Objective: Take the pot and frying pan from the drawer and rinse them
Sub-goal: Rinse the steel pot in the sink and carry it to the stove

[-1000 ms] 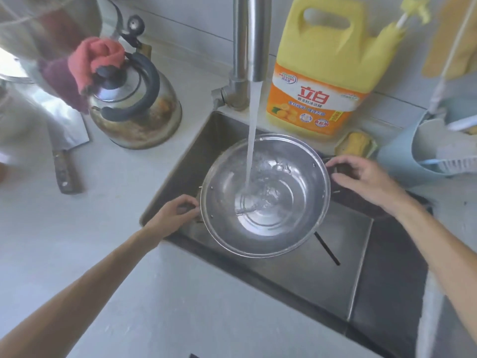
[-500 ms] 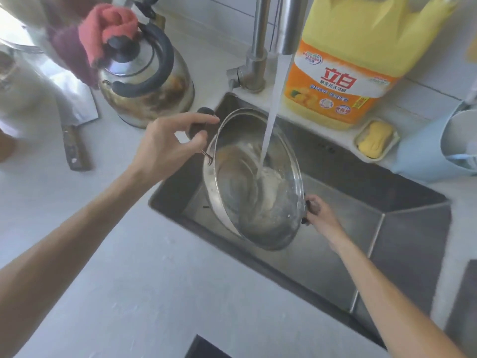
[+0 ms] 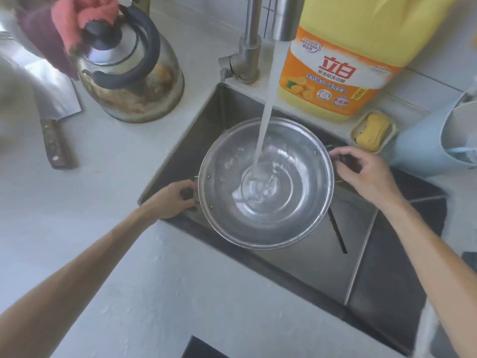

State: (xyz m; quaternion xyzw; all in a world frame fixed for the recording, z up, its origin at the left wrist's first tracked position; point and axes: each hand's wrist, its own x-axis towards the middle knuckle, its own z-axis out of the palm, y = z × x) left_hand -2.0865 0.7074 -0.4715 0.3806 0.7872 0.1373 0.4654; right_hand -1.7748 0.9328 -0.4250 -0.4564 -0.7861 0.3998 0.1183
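Observation:
A round stainless-steel pot is held level over the steel sink, mouth up. Water from the tap falls in a stream into its middle and pools on the bottom. My left hand grips the pot's dark left handle. My right hand curls round the dark right handle at the far rim. No frying pan is in view.
A stained kettle with a red cloth on it stands on the counter at left, next to a cleaver. A yellow detergent jug, a soap dish and a pale blue container line the sink's back edge.
Half a second ago the pot was tipped steeply on its side, left hand high and right hand low. Now it is level again under the stream, with both hands on the handles.

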